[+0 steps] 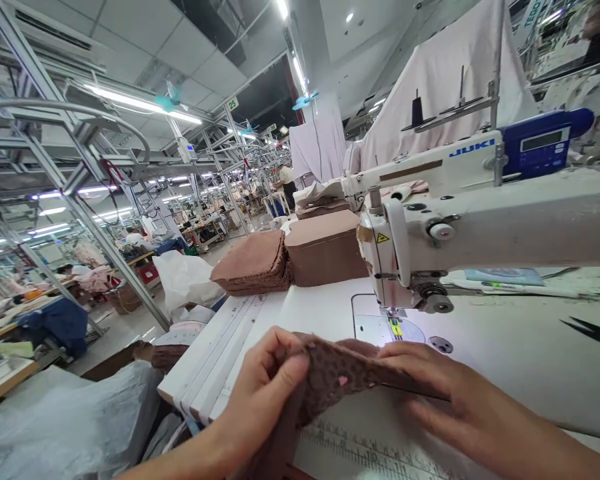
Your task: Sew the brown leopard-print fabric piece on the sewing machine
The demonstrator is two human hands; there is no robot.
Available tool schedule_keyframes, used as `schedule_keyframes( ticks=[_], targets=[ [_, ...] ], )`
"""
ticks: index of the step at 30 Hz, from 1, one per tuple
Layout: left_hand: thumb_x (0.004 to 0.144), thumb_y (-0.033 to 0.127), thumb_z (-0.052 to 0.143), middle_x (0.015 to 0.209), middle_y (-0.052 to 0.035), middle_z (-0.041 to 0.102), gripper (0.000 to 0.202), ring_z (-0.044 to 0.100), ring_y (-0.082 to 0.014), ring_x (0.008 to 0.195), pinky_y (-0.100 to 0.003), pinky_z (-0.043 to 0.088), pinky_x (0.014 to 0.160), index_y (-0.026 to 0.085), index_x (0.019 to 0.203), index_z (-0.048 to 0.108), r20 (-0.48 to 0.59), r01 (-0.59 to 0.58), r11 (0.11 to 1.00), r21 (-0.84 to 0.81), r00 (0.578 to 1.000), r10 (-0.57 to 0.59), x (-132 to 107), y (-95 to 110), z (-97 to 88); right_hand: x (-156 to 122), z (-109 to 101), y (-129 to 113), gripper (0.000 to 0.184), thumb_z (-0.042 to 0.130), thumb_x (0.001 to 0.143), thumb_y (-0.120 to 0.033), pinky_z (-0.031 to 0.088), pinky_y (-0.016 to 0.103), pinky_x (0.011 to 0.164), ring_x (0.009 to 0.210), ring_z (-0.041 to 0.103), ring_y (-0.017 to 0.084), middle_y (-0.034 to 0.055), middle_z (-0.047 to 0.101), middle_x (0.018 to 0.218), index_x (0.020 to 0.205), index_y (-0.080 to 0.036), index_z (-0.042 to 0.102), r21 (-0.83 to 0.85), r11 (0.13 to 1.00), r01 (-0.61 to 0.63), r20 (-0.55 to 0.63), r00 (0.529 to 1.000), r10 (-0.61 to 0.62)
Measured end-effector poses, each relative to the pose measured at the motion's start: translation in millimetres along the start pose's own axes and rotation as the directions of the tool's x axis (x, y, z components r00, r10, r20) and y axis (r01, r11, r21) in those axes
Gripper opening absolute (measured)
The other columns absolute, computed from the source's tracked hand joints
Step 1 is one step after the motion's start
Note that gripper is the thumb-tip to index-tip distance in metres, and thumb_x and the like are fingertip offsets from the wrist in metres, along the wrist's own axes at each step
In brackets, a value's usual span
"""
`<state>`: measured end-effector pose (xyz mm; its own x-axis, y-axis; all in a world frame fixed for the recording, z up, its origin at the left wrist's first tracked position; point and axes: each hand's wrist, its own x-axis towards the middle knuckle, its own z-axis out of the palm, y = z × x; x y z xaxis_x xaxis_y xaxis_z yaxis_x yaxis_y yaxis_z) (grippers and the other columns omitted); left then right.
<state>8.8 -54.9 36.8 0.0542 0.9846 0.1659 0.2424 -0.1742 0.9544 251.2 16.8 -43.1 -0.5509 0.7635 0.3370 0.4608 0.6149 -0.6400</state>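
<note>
Head cam view, so the person's own two hands are at the bottom of the shot w/ a brown spotted fabric piece [330, 373] between them. The left hand [265, 393] comes in from the lower left, forearm angled up and to the right, wrist a bit bent. Its fingers are curled and the thumb is pressed on top, so it's clamped on the left end of the fabric, which bunches up there and hangs down past the wrist. The right hand [460, 400] comes in from the lower right, palm down and fingers stretched out flat toward the left hand. It isn't gripping, just lying open on the right part of the piece and pinning it to the white table [505, 347]. The fabric sits at the near table edge, over some ruler markings [370, 447] printed just below the hands. Right past the fingertips of the right hand is the needle area [394, 325] of a white JUKI sewing machine [480, 227], close but not touching the fabric afaict. Further out beyond the left hand are two stacks of brown cut pieces [255, 263], side by side. Scissors [590, 330] lie well off to the right of the right hand.
</note>
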Motion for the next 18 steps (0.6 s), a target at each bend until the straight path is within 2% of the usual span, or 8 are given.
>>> schedule_keyframes(
  ticks=[3, 5, 7, 12, 15, 16, 17, 18],
  targets=[
    [0.071, 0.052, 0.071, 0.069, 0.0043, 0.056, 0.042, 0.053, -0.0084, 0.060, -0.017, 0.041, 0.056, 0.018, 0.080, 0.047, -0.054, 0.195, 0.956, -0.221, 0.976, -0.211, 2, 12, -7.5, 11, -1, -14, 0.038, 0.039, 0.083, -0.051, 0.050, 0.027, 0.070, 0.081, 0.062, 0.019, 0.0019, 0.065, 0.084, 0.079, -0.022, 0.064, 0.177, 0.977, -0.121, 0.112, 0.988, 0.102],
    [0.067, 0.051, 0.075, 0.070, 0.0041, 0.058, 0.044, 0.053, -0.0083, 0.061, -0.017, 0.042, 0.059, 0.018, 0.081, 0.048, -0.079, 0.228, 0.936, -0.269, 0.963, -0.258, 3, 13, -11.9, 15, -6, -19, 0.042, 0.043, 0.080, -0.058, 0.048, 0.027, 0.063, 0.073, 0.060, 0.020, 0.0020, 0.063, 0.074, 0.072, -0.021, 0.062, 0.228, 0.957, -0.178, 0.135, 0.979, 0.151],
    [0.066, 0.049, 0.076, 0.070, 0.0040, 0.058, 0.045, 0.054, -0.0084, 0.062, -0.018, 0.043, 0.062, 0.017, 0.082, 0.049, -0.085, 0.233, 0.926, -0.296, 0.960, -0.268, 4, 10, -15.4, 14, -10, -21, 0.044, 0.046, 0.077, -0.060, 0.048, 0.028, 0.065, 0.073, 0.059, 0.021, 0.0030, 0.062, 0.074, 0.070, -0.020, 0.061, 0.267, 0.941, -0.207, 0.154, 0.973, 0.170],
    [0.070, 0.046, 0.074, 0.069, 0.0044, 0.058, 0.041, 0.053, -0.0079, 0.060, -0.018, 0.043, 0.061, 0.017, 0.084, 0.049, -0.078, 0.216, 0.930, -0.298, 0.965, -0.249, 8, 1, -20.5, 9, -17, -21, 0.043, 0.051, 0.075, -0.061, 0.049, 0.028, 0.069, 0.077, 0.060, 0.022, 0.0027, 0.064, 0.077, 0.075, -0.021, 0.064, 0.355, 0.904, -0.237, 0.237, 0.959, 0.158],
    [0.073, 0.047, 0.073, 0.066, 0.0055, 0.057, 0.038, 0.052, -0.0073, 0.058, -0.017, 0.042, 0.060, 0.018, 0.081, 0.050, -0.072, 0.168, 0.943, -0.286, 0.978, -0.196, 5, 3, -24.1, 6, -19, -15, 0.037, 0.050, 0.078, -0.058, 0.049, 0.027, 0.070, 0.079, 0.061, 0.020, 0.0007, 0.065, 0.081, 0.082, -0.025, 0.067, 0.362, 0.908, -0.210, 0.245, 0.961, 0.125],
    [0.071, 0.048, 0.074, 0.065, 0.0051, 0.057, 0.038, 0.053, -0.0075, 0.058, -0.017, 0.042, 0.059, 0.018, 0.078, 0.051, -0.040, 0.148, 0.952, -0.270, 0.986, -0.165, 2, 6, -25.5, 4, -19, -12, 0.034, 0.047, 0.081, -0.056, 0.049, 0.027, 0.071, 0.080, 0.061, 0.020, -0.0003, 0.066, 0.082, 0.084, -0.028, 0.067, 0.344, 0.920, -0.188, 0.228, 0.967, 0.113],
    [0.071, 0.049, 0.074, 0.066, 0.0035, 0.059, 0.038, 0.055, -0.0088, 0.060, -0.018, 0.042, 0.061, 0.017, 0.076, 0.053, 0.045, 0.126, 0.965, -0.229, 0.992, -0.119, -2, 8, -26.9, 1, -19, -9, 0.031, 0.045, 0.083, -0.054, 0.049, 0.029, 0.072, 0.081, 0.061, 0.020, -0.0012, 0.065, 0.083, 0.084, -0.031, 0.066, 0.313, 0.938, -0.147, 0.198, 0.976, 0.087],
    [0.073, 0.052, 0.071, 0.069, 0.0006, 0.062, 0.038, 0.058, -0.0112, 0.066, -0.020, 0.044, 0.064, 0.017, 0.077, 0.056, 0.184, 0.090, 0.982, -0.164, 0.981, -0.060, -5, 10, -28.1, -3, -18, -6, 0.027, 0.044, 0.085, -0.050, 0.049, 0.032, 0.074, 0.082, 0.061, 0.020, -0.0017, 0.065, 0.084, 0.083, -0.034, 0.066, 0.271, 0.958, -0.093, 0.161, 0.986, 0.050]
  ],
)
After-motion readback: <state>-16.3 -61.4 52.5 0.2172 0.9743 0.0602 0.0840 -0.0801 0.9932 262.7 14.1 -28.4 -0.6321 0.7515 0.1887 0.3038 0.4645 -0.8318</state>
